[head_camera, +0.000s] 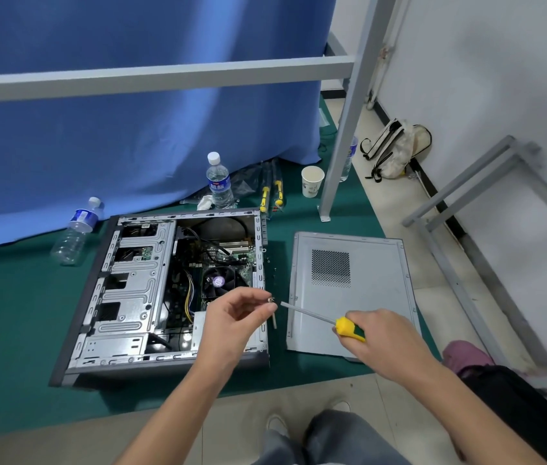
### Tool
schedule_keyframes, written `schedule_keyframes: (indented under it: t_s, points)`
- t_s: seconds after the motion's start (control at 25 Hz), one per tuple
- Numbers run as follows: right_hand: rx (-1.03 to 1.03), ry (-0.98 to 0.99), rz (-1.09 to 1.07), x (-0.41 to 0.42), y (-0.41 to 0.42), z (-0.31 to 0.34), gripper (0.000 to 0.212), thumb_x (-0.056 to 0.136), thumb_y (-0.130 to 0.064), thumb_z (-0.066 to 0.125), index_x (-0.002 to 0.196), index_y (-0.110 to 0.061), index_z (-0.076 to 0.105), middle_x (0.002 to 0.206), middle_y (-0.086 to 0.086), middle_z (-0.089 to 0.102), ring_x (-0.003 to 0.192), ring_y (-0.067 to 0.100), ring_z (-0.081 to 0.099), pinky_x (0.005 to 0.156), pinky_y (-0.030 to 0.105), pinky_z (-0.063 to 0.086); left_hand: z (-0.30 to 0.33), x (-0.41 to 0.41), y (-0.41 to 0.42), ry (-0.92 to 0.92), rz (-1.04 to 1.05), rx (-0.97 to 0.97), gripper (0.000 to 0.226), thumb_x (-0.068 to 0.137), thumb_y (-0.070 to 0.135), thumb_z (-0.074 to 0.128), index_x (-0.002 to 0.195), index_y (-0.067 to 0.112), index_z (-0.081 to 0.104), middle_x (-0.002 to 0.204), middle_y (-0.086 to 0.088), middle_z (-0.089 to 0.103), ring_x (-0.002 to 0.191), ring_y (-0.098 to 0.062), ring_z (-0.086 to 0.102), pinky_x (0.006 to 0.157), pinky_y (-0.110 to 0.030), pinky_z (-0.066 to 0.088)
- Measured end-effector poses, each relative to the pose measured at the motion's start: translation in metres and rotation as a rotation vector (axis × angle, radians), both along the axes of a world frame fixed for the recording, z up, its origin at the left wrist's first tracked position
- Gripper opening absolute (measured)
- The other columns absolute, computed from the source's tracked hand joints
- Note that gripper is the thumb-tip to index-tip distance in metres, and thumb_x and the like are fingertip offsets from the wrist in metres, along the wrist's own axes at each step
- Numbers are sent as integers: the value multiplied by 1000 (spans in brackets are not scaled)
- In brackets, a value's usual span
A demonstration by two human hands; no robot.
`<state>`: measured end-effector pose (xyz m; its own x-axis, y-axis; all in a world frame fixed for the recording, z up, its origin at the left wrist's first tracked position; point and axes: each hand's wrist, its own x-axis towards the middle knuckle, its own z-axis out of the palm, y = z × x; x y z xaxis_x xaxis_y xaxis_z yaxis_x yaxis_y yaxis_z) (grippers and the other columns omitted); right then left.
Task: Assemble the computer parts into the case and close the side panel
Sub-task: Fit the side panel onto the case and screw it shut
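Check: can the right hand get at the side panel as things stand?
Probably yes, though not freely. The right hand hovers directly over the side panel, which lies flat on the mat with nothing on it. But that hand grips the screwdriver, so it would need to set it down first.

The case (164,293) is laid on its side on green matting, open side up, with fan (219,281) and wiring exposed. The grey side panel (352,293) is laid flat just right of it, vent grid uppermost
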<state>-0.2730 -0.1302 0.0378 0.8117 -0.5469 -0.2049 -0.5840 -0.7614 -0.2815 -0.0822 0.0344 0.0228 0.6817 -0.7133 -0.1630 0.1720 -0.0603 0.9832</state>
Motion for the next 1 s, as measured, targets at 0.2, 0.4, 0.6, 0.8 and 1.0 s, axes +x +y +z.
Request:
schedule_keyframes:
  t_s: [0.2,0.4,0.6,0.8,1.0]
  points:
    - [-88,91,52,2,-5,2,31,94,-52,44,80,-24,48,67,-5,53,65,19,52,55,31,32,1,9,3,-253,-52,130,21,77,9,82,79,29,76,81,6,75,75,-8,69,72,-15,53]
    - [-187,155,101,6,-7,6,24,91,-45,46,81,-24,44,77,-2,61,66,22,48,56,31,32,5,16,4,-523,-141,168,30,76,9,82,78,37,72,80,19,71,74,-3,66,71,-9,49]
    - [-113,187,113,10,-12,8,29,90,-49,50,76,-24,46,68,-5,50,67,23,52,56,31,33,1,20,0,-708,-222,279,19,76,8,83,81,24,77,70,28,66,74,3,64,70,-5,45]
    - [297,153,102,10,-26,8,22,78,-30,58,99,-35,57,84,-9,59,76,12,56,61,25,41,-3,31,-6,-526,-318,396,18,78,13,82,78,30,75,75,16,73,70,-1,67,69,-9,50]
    - [872,-153,-152,3,-51,-9,27,75,-12,83,94,-24,70,85,-1,68,67,18,68,65,28,56,-9,44,-16,-339,-464,448,8,81,10,78,84,16,75,80,4,76,76,-7,71,73,-15,53]
